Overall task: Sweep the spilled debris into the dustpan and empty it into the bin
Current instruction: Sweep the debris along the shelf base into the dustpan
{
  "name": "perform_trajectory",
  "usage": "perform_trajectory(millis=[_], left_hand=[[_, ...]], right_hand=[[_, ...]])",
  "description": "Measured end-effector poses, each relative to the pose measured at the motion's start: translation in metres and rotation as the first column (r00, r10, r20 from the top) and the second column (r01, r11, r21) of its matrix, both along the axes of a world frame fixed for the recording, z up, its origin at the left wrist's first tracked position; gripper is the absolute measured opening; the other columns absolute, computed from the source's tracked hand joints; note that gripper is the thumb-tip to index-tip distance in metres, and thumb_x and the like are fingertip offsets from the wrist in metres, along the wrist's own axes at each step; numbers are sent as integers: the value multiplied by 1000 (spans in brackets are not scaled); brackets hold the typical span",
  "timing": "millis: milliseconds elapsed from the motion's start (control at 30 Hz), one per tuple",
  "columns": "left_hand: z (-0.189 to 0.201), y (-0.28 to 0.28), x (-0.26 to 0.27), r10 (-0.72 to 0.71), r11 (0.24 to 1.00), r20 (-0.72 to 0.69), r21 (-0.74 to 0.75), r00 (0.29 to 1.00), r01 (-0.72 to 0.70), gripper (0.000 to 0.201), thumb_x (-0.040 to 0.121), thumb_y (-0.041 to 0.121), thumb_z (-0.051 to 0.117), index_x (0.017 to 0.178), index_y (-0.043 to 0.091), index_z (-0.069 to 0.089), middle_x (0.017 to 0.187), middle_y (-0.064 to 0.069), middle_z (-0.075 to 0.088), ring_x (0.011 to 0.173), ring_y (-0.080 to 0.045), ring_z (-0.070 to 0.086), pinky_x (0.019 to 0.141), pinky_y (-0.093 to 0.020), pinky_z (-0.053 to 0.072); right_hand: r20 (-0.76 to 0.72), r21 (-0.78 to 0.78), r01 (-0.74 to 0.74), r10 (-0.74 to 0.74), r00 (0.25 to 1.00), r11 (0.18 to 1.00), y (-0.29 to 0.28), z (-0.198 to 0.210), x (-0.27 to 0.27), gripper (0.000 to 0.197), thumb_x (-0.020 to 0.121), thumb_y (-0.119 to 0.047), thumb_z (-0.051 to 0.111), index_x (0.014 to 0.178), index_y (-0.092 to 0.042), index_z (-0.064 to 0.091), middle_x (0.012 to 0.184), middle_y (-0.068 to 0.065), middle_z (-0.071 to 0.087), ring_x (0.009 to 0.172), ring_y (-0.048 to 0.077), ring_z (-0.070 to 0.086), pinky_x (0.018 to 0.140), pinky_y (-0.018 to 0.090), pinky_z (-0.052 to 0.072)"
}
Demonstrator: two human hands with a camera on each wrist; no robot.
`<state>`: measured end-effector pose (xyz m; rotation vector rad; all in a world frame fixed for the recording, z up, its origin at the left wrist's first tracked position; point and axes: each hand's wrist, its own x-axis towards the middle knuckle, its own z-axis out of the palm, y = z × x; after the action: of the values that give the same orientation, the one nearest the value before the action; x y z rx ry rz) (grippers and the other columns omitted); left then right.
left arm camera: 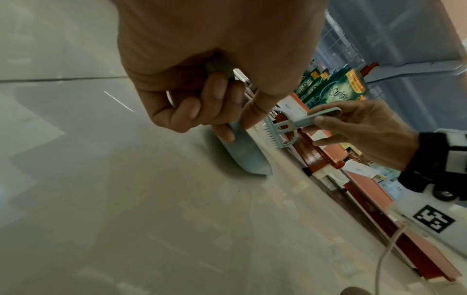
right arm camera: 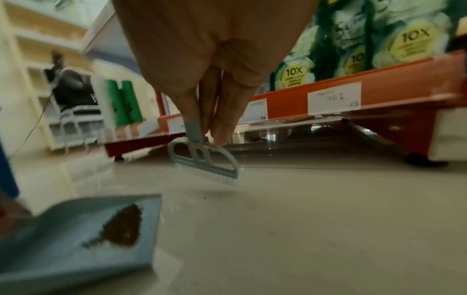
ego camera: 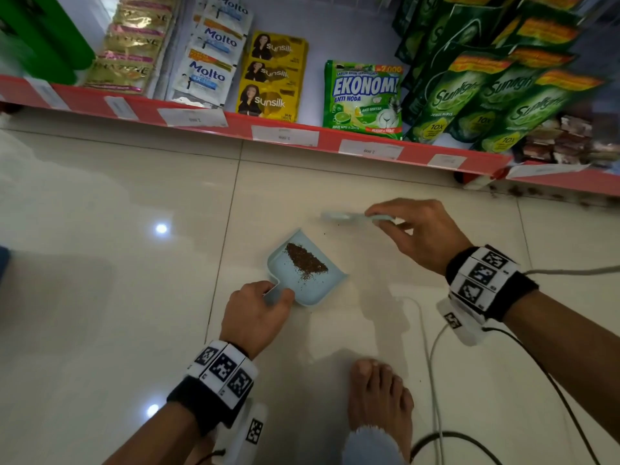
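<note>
A small light-blue dustpan lies on the tiled floor with a pile of brown debris inside it. My left hand grips the dustpan's handle at its near left corner. My right hand pinches the handle of a small light-blue brush, held just above the floor beyond the pan's open edge. A few brown specks lie on the floor between brush and pan. In the right wrist view the brush head hovers over the tiles, and the dustpan with debris sits at lower left.
A low red-edged shop shelf with sachets and detergent pouches runs across the far side. More dark debris lies under its right end. My bare foot and cables lie near on the floor. No bin is in view.
</note>
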<state>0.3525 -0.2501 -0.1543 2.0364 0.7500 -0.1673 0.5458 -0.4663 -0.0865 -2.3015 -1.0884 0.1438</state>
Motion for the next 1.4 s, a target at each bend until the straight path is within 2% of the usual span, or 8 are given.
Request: perform_trajectory(millis=[133, 300, 500, 667, 767, 900, 1167, 1400], left_hand=[[7, -5, 14, -61, 997, -3, 52, 998, 61, 47, 85, 33, 63, 47, 20, 39, 40, 9, 42, 37, -5, 40, 38, -13, 28], [15, -5, 25, -89, 992, -75, 85, 993, 95, 44, 88, 35, 62, 52, 18, 43, 51, 6, 47, 47, -9, 45, 44, -20, 29], [19, -7, 27, -101, 990, -133, 83, 986, 113, 38, 88, 39, 60, 74, 4, 59, 73, -14, 64, 74, -30, 63, 53, -25, 36], [20, -6, 28, -91, 992, -168, 71, 982, 104, 53, 87, 39, 61, 96, -13, 63, 96, -27, 69, 89, -38, 66, 66, -34, 48], [21, -5, 28, -92, 993, -177, 53, 980, 103, 53, 86, 38, 61, 96, -14, 62, 95, -28, 68, 89, -40, 66, 67, -37, 50], [20, -3, 27, -92, 994, -192, 40, 977, 101, 48, 86, 38, 61, 88, -9, 63, 89, -24, 69, 85, -37, 66, 62, -29, 42], [17, 0, 23, -93, 995, -191, 26, 977, 99, 50, 86, 38, 62, 89, -12, 62, 88, -26, 68, 84, -37, 66, 62, -29, 42], [16, 1, 21, -95, 995, -187, 19, 978, 100, 46, 86, 38, 61, 85, -8, 62, 83, -25, 66, 84, -37, 66, 61, -28, 41]], right_hand=[[114, -48, 150, -143, 983, 988, 20, 2, -1, 20, 94, -14, 61, 110, -10, 72, 105, 7, 74, 83, 26, 70, 73, 40, 60], [50, -265, 61, -50, 998, 962, 41, 2, -13, 15, 96, -20, 53, 92, -15, 66, 82, 4, 68, 71, 25, 61, 71, 41, 54], [-55, -99, 82, -87, 995, 992, 53, 7, -26, 15, 95, -21, 56, 92, -15, 70, 79, -3, 72, 66, 10, 64, 68, 34, 57], [71, -106, 141, -134, 988, 984, 54, 7, -17, 16, 96, -21, 53, 94, -14, 67, 85, 3, 72, 69, 21, 65, 67, 40, 55], [27, -182, 101, -98, 995, 978, 54, 1, -21, 16, 96, -21, 53, 95, -14, 67, 83, 3, 69, 71, 22, 63, 68, 41, 54], [-54, -84, 123, -127, 990, 989, 56, 1, -27, 15, 95, -20, 55, 90, -16, 68, 77, -3, 72, 69, 14, 66, 68, 35, 56], [28, -134, 99, -96, 995, 986, 56, -4, -36, 17, 98, -20, 51, 95, -12, 66, 83, 3, 69, 67, 21, 63, 63, 40, 56], [34, -12, 133, -132, 991, 991, 57, -5, -44, 15, 98, -22, 51, 94, -15, 65, 82, 0, 69, 68, 18, 64, 61, 37, 58]])
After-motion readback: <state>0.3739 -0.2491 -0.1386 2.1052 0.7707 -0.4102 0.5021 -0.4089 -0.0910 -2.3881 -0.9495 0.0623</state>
